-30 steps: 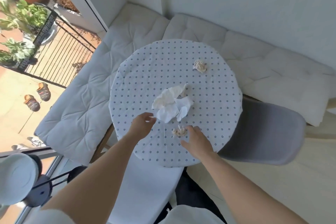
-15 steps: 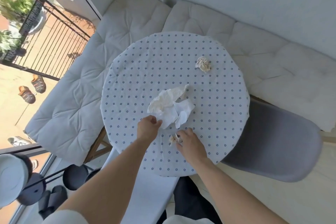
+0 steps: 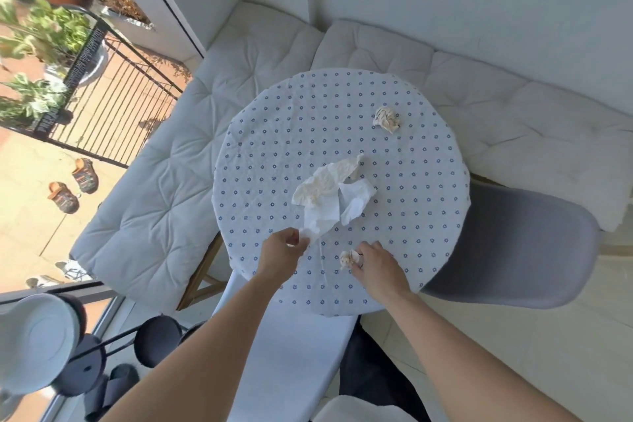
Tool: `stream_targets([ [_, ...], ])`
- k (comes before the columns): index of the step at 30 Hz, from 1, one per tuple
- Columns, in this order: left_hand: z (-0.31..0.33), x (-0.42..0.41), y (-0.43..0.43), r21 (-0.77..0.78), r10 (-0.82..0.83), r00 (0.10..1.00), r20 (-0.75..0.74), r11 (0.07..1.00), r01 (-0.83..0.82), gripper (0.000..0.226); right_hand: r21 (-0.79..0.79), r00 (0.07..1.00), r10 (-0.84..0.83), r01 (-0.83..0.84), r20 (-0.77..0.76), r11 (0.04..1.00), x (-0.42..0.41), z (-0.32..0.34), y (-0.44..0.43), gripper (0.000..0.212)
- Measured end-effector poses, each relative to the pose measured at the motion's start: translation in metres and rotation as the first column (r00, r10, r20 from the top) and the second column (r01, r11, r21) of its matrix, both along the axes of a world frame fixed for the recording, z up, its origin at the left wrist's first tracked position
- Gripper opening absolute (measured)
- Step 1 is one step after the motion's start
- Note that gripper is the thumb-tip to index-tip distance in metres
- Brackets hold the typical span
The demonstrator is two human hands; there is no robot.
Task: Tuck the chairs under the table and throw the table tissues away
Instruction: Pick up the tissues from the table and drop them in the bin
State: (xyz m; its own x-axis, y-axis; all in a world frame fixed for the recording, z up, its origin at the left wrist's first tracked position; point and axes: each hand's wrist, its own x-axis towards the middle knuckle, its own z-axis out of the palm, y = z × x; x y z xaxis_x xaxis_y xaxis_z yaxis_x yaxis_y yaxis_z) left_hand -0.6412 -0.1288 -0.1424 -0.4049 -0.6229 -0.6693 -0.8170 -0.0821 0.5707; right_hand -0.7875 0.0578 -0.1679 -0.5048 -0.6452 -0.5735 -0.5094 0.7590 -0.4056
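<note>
Your left hand [image 3: 279, 252] has its grip pinched on the near corner of the big loose tissue [image 3: 330, 195], which lies mid tabletop [image 3: 274, 134]. Your right hand [image 3: 375, 265] has its grip closed on a small crumpled tissue [image 3: 346, 258] near the front edge. A 3rd balled tissue [image 3: 387, 119] sits untouched at the far side. Grey chair [image 3: 513, 247] tucked at the right, white chair [image 3: 291, 353] in front of you.

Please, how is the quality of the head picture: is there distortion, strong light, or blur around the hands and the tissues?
Head view: wide-angle lens bends the wall and window frame; the sunlit patio at left is very bright, the indoor table softly lit; left hand pinching the large tissue and right hand on the small tissue ball look reasonably sharp.
</note>
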Motion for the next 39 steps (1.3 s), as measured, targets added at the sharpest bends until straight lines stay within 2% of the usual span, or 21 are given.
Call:
stream_targets([
  [8,0.06,0.088,0.016,0.002,-0.024,0.989,-0.147,1.0,0.025,0.024,-0.111,0.989,-0.142,0.137,-0.04,0.984,0.08,0.057,0.031,0.019],
  [14,0.104,0.179,0.031,-0.086,-0.113,0.969,-0.219,0.992,0.097,0.035,-0.147,0.97,-0.217,0.2,-0.111,0.969,0.168,0.103,0.062,0.019],
  [19,0.131,0.247,0.035,-0.113,-0.16,0.945,-0.284,0.985,0.133,0.022,-0.212,0.955,-0.259,0.226,-0.144,0.951,0.231,0.13,0.077,0.02],
  [27,0.155,0.344,0.04,-0.15,-0.085,0.937,-0.338,0.988,0.036,0.026,-0.307,0.944,-0.27,0.205,-0.188,0.929,0.301,0.167,0.092,0.023],
  [30,0.157,0.374,0.043,-0.138,-0.008,0.938,-0.346,0.99,-0.042,0.022,-0.313,0.953,-0.227,0.157,-0.202,0.937,0.317,0.177,0.101,0.023],
  [33,0.157,0.403,0.051,-0.123,0.087,0.936,-0.342,0.983,-0.136,0.029,-0.307,0.958,-0.188,0.115,-0.217,0.945,0.33,0.185,0.107,0.023],
  [39,0.168,0.467,0.085,-0.091,0.173,0.92,-0.352,0.972,-0.217,0.026,-0.331,0.979,-0.14,0.084,-0.149,0.94,0.372,0.191,0.115,0.019],
])
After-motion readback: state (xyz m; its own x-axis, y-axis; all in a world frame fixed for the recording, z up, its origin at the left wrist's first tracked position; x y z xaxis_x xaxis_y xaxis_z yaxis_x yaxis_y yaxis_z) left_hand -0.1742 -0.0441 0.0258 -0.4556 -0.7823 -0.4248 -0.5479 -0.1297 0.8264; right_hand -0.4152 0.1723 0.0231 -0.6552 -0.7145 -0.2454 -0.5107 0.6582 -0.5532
